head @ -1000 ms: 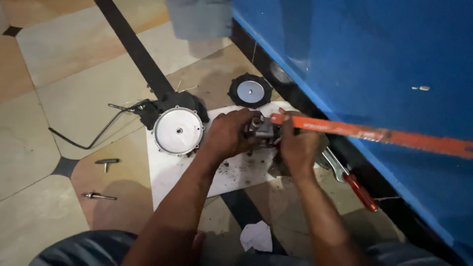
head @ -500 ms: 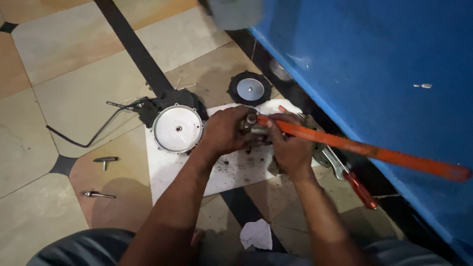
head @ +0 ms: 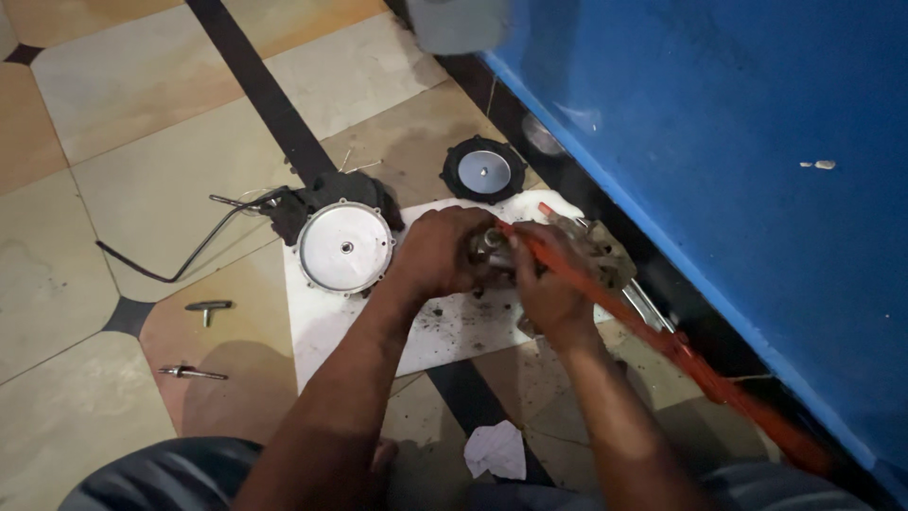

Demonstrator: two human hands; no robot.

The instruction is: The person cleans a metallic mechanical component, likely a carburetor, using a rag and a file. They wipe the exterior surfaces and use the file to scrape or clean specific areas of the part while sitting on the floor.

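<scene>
My left hand (head: 440,254) grips a small grey metal part (head: 492,248) over a white sheet (head: 322,326) on the floor. My right hand (head: 547,284) holds a long orange-handled wrench (head: 681,350) with its jaw end at that part; the handle slants down to the right. A dirty metal housing (head: 605,254) lies just behind my right hand. A round silver cover disc (head: 344,248) on a black body sits left of my left hand.
A black round diaphragm with a silver centre (head: 484,170) lies farther back. A blue wall (head: 738,170) rises on the right. A black bent rod (head: 180,260), a small T-shaped key (head: 208,308), a bolt (head: 192,373) and a crumpled white rag (head: 497,449) lie on the tiles.
The wrench handle has swung down from nearly level at the right to slanting toward the lower right. Both hands have stayed on the metal part.
</scene>
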